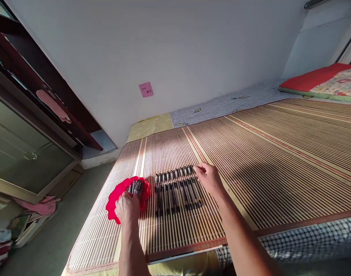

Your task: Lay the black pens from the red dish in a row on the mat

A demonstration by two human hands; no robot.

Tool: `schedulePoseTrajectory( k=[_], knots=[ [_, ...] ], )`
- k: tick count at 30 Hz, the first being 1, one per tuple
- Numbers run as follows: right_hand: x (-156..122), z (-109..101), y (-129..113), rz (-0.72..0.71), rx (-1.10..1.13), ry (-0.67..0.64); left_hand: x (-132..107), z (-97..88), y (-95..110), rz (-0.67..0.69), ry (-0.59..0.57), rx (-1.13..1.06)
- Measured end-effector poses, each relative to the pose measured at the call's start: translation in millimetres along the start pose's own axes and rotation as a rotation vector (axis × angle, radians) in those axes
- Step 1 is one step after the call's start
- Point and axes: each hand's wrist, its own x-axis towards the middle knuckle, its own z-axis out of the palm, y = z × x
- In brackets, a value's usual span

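On the bamboo mat, several black pen caps (172, 175) lie side by side in a row. Below them runs a matching row of clear-and-black pen barrels (177, 197). My right hand (207, 177) is at the right end of the cap row, its thumb and fingertips pinched on the last cap (190, 169). To the left, a red scallop-edged tray (113, 201) bears a heap of small black pen parts (136, 187), which look like caps. My left hand (127, 207) rests over the tray with fingers curled at the heap; what they grip is hidden.
The bamboo mat (235, 153) covers a bed against a white wall with a pink note (146, 89). A red floral pillow (322, 80) lies far right. Left of the bed are a grey floor (74, 214) and a glass-fronted cabinet (28, 145).
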Motion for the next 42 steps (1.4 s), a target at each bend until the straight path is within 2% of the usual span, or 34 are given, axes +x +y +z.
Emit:
schedulePoseTrajectory(
  k=[5, 8, 10, 12, 14, 15, 18, 25, 28, 30, 33, 36, 38, 42],
  knots=[
    [0.1, 0.4, 0.1, -0.008, 0.020, 0.002, -5.0, -8.2, 3.0, -0.021, 0.040, -0.148],
    [-0.2, -0.8, -3.9, 0.016, 0.104, -0.012, -19.2, -7.8, 14.5, 0.048, 0.010, -0.327],
    [-1.1, -2.1, -10.0, 0.045, 0.216, -0.055, -36.7, -2.8, 30.4, 0.148, -0.125, -0.585],
    [-2.7, -3.8, -18.2, 0.062, 0.335, -0.123, -59.2, 3.0, 51.1, 0.230, -0.376, -1.057],
    [-4.9, -5.9, -26.8, 0.052, 0.424, -0.208, -82.2, 6.7, 72.1, 0.217, -0.581, -1.340],
    [-5.9, -7.1, -30.7, 0.043, 0.456, -0.256, -92.4, 7.6, 81.2, 0.193, -0.660, -1.405],
    [-8.4, -10.5, -38.7, 0.033, 0.504, -0.353, -113.5, 8.6, 99.3, 0.134, -0.805, -1.472],
    [-13.6, -8.7, -43.9, 0.052, 0.478, -0.412, -127.8, 12.2, 107.6, 0.169, -0.832, -1.403],
    [-13.2, -8.1, -38.3, 0.073, 0.509, -0.337, -131.5, 11.2, 109.1, 0.148, -0.830, -1.388],
    [-9.4, -14.6, -29.3, 0.141, 0.548, -0.221, -133.3, 10.7, 108.9, 0.131, -0.865, -1.358],
    [0.7, -33.5, -10.8, 0.234, 0.627, 0.112, -133.9, 11.3, 107.0, 0.112, -0.921, -1.316],
    [8.7, -50.0, 4.0, 0.195, 0.636, 0.428, -130.5, 13.1, 105.3, 0.124, -0.896, -1.319],
    [9.6, -54.7, 6.8, 0.155, 0.598, 0.486, -125.9, 14.1, 104.7, 0.158, -0.826, -1.355],
    [5.4, -55.4, -2.9, 0.149, 0.536, 0.386, -113.2, 14.5, 102.1, 0.162, -0.647, -1.464]
  ],
)
